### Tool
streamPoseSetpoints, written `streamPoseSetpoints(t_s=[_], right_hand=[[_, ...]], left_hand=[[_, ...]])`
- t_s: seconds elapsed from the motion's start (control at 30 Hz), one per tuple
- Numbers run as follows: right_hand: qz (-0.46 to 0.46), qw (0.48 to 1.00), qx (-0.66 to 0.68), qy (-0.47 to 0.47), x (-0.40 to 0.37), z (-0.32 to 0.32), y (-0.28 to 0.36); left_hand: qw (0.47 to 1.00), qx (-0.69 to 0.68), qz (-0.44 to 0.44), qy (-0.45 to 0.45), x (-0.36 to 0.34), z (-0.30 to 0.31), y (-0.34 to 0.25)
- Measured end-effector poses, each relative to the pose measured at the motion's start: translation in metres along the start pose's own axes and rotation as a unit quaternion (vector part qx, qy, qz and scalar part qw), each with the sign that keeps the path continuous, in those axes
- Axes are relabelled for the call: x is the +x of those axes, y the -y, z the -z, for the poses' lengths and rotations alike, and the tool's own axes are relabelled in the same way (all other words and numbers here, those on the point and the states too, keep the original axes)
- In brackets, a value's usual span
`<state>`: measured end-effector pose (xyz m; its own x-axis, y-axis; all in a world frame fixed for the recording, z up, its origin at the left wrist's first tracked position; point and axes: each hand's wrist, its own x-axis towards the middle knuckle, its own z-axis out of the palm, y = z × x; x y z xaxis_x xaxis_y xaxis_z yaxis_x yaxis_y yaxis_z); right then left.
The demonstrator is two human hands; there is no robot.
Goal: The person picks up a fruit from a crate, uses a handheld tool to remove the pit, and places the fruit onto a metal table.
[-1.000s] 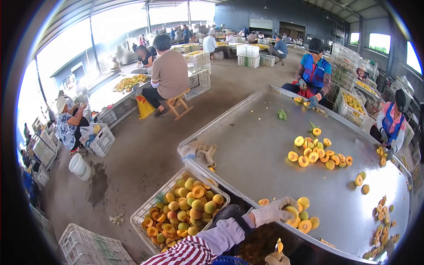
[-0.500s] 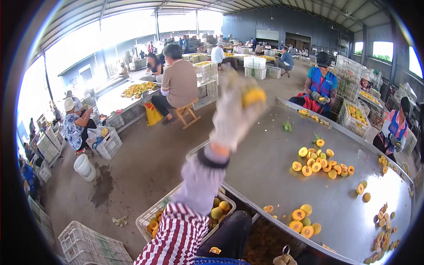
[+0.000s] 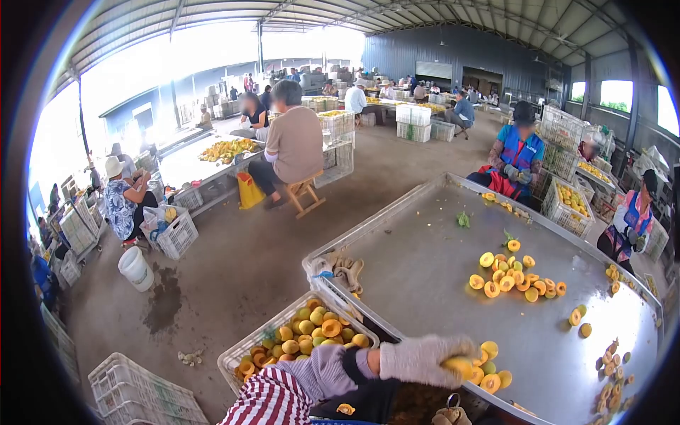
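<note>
In a pale knitted glove, my left hand (image 3: 432,360) reaches low across the table's near edge. Its fingers are closed around a yellow peach (image 3: 459,367), and the fingertips are slightly blurred. Right beside it sits a small pile of cut peaches (image 3: 490,382). Below my left forearm, a white plastic crate (image 3: 230,354) is heaped with whole and halved peaches (image 3: 308,329). At the bottom edge, only a tan part of my right hand (image 3: 452,416) shows, with a small metal loop (image 3: 453,400) rising from it.
The metal table (image 3: 425,262) bears a larger group of peach halves (image 3: 513,273), green leaves (image 3: 462,219) and a glove (image 3: 347,273) at its left corner. Two co-workers (image 3: 520,152) sit along the far right side. A white bucket (image 3: 136,269) and an upturned crate (image 3: 142,393) stand left.
My left hand has swung from high over the table's far left corner down to the near pile, a fruit in it in both frames. The crate of peaches is now less covered.
</note>
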<state>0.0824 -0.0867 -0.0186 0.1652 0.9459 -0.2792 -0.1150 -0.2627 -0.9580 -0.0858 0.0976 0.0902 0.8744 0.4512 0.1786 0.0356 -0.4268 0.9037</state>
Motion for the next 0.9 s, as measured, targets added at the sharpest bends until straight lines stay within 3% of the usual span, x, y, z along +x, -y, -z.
streamPoseSetpoints(t_s=[0.07,0.13,0.2,0.27,0.3,0.33,0.4,0.5,0.53,0.57,0.67,0.8,0.87,0.9], right_hand=[[-0.021,1.000,0.003,-0.007,-0.003,-0.004,0.013],[-0.042,0.999,0.006,-0.014,-0.001,-0.007,0.019],[0.076,0.996,-0.029,-0.021,0.001,-0.010,0.017],[0.056,0.998,-0.022,-0.021,-0.006,-0.018,0.041],[0.044,0.999,0.009,-0.005,-0.008,-0.022,0.045],[0.029,0.999,0.044,0.004,-0.011,-0.025,0.049],[0.020,1.000,0.019,-0.016,-0.014,-0.033,0.067],[-0.019,0.994,-0.105,-0.022,-0.012,-0.020,0.057],[-0.050,0.988,-0.148,-0.013,-0.011,-0.018,0.071],[-0.019,0.980,-0.196,-0.018,-0.011,-0.020,0.079],[0.007,0.983,-0.178,-0.037,-0.007,-0.020,0.072],[-0.060,0.982,-0.177,-0.039,-0.007,-0.019,0.074],[0.034,0.983,-0.168,-0.072,-0.003,-0.019,0.063],[0.041,0.983,-0.164,-0.067,-0.002,-0.018,0.058]], left_hand=[[0.998,0.033,0.001,0.051,-0.003,-0.030,0.017],[0.994,0.105,0.030,0.009,-0.004,-0.042,0.017],[0.983,0.173,0.062,-0.030,-0.003,-0.046,0.024],[0.979,0.025,0.087,-0.181,0.000,-0.045,0.051],[0.961,-0.193,0.108,-0.166,-0.001,-0.044,0.061],[0.894,-0.403,0.134,-0.141,-0.003,-0.045,0.070],[0.838,-0.504,0.111,-0.178,-0.006,-0.048,0.040],[0.818,-0.525,0.131,-0.192,-0.005,-0.057,0.025],[0.822,-0.512,0.149,-0.201,-0.002,-0.061,0.027],[0.826,-0.510,0.154,-0.187,-0.001,-0.065,0.037],[0.826,-0.521,0.131,-0.170,-0.001,-0.076,0.046],[0.864,-0.462,0.103,-0.170,-0.001,-0.082,0.033],[0.920,-0.341,0.054,-0.184,-0.002,-0.087,0.031],[0.937,-0.295,0.073,-0.173,-0.004,-0.086,0.035]])
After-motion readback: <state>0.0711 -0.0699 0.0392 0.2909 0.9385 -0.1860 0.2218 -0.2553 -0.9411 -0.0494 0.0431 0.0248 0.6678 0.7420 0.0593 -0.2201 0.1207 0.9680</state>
